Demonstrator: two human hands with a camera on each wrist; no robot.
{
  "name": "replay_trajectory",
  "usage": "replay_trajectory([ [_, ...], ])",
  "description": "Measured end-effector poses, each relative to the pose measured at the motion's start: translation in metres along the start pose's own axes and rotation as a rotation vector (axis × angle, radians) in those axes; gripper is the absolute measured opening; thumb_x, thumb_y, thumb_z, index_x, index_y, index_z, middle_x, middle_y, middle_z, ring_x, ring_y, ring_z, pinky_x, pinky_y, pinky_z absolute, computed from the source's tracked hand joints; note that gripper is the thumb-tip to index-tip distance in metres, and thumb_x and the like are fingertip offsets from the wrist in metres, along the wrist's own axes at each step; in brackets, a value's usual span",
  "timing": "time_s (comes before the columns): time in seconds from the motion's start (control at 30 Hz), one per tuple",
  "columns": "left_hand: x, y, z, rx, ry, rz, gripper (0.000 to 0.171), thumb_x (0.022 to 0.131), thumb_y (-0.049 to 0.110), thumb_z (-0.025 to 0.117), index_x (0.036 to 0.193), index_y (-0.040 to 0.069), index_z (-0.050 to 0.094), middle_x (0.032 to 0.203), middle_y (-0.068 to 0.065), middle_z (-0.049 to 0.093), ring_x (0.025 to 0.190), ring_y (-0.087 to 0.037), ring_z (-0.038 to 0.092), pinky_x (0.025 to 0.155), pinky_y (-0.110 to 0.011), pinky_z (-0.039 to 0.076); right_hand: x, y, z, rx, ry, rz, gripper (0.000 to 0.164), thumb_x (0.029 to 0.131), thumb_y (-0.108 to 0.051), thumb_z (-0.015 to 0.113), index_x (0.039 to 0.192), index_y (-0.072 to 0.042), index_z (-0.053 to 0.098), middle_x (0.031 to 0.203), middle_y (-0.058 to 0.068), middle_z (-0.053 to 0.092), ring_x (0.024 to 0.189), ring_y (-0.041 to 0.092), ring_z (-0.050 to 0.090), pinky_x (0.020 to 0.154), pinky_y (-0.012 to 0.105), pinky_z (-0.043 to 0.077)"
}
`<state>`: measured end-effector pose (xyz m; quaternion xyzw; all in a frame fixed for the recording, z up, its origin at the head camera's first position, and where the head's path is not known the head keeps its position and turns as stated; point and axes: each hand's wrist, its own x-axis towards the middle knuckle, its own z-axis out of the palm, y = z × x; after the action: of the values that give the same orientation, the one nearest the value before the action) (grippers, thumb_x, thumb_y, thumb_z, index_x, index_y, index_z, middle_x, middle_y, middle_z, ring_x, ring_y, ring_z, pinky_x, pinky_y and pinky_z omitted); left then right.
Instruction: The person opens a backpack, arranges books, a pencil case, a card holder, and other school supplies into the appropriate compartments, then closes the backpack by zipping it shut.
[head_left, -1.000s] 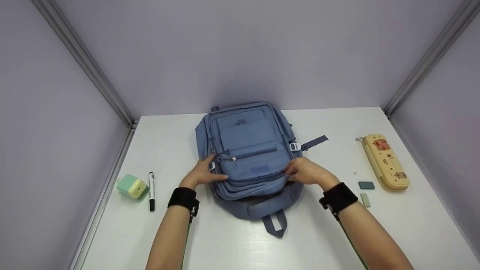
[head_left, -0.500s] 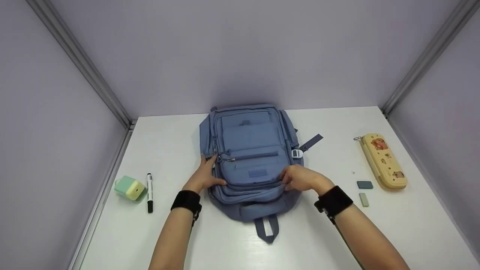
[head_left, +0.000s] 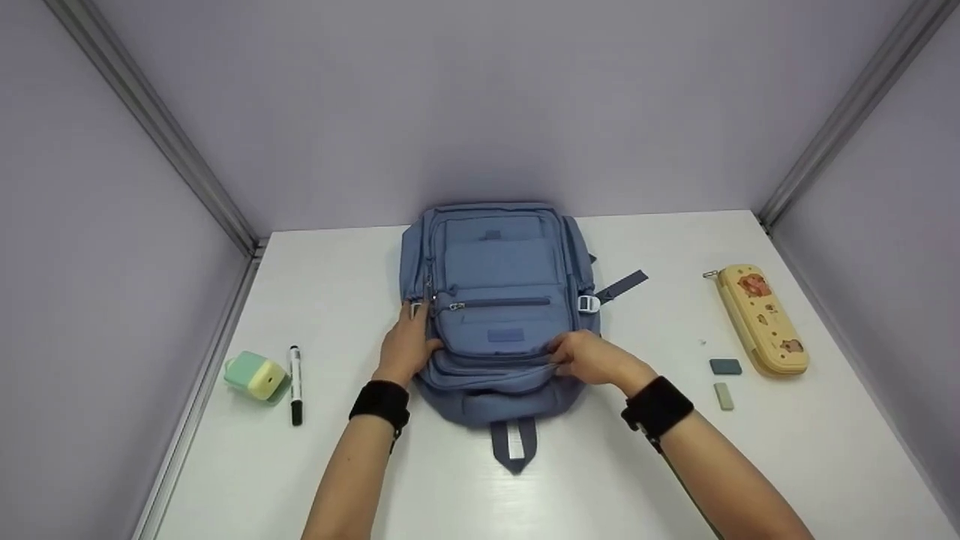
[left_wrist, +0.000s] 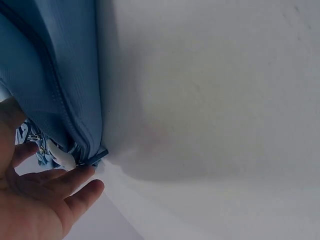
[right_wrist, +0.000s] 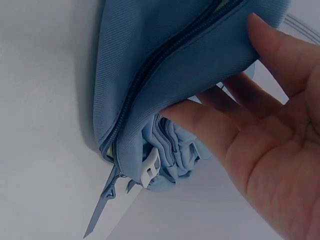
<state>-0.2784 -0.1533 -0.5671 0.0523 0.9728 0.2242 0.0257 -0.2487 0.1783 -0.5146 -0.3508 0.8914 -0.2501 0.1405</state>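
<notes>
A blue backpack (head_left: 498, 262) lies on the table with its front panel up and its carry loop (head_left: 515, 448) toward the person. My left hand (head_left: 405, 345) rests along its left side near a white buckle, fingers fairly straight and thumb at the front panel's edge. In the left wrist view, the fingertips (left_wrist: 80, 175) touch the side by the strap end. My right hand (head_left: 592, 360) pinches the fabric at the lower right of the front section. The right wrist view shows its thumb and fingers on either side of a fold beside a dark zipper (right_wrist: 145, 70).
Left of the backpack are a green and yellow box-shaped item (head_left: 256, 375) and a marker (head_left: 296, 386). To the right lie a yellow pencil case (head_left: 765, 319), a dark green eraser (head_left: 725, 367) and a pale green eraser (head_left: 723, 396). A strap (head_left: 624, 286) sticks out right; walls enclose the table.
The backpack has turned to sit straighter, its carry loop swinging left. Both hands have stayed on it, the right one shifting left with the fabric.
</notes>
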Motion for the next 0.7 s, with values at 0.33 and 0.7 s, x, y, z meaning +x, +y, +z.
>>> replay_trajectory([
  [0.33,-0.003,-0.003,-0.003,-0.035,-0.068,-0.05,0.073,0.092,0.032,0.07,0.15,0.003,0.036,0.154,-0.031,0.022,0.132,-0.046,0.039,0.102,-0.054,0.038,-0.006,0.005,0.003,0.049,-0.107,0.022,0.022,0.086,-0.011,0.073,0.104,0.002,0.075,0.131,0.023,0.055,0.121,0.039,0.053,0.1,0.048,0.042],
  [0.7,-0.001,-0.015,-0.012,-0.267,-0.118,-0.056,0.077,0.092,0.027,0.07,0.152,0.001,0.029,0.156,-0.027,0.021,0.141,-0.041,0.026,0.112,-0.049,0.026,-0.008,0.005,0.008,0.026,-0.025,-0.035,0.016,0.092,-0.011,0.069,0.084,0.001,0.075,0.125,0.024,0.054,0.112,0.038,0.056,0.092,0.047,0.046],
])
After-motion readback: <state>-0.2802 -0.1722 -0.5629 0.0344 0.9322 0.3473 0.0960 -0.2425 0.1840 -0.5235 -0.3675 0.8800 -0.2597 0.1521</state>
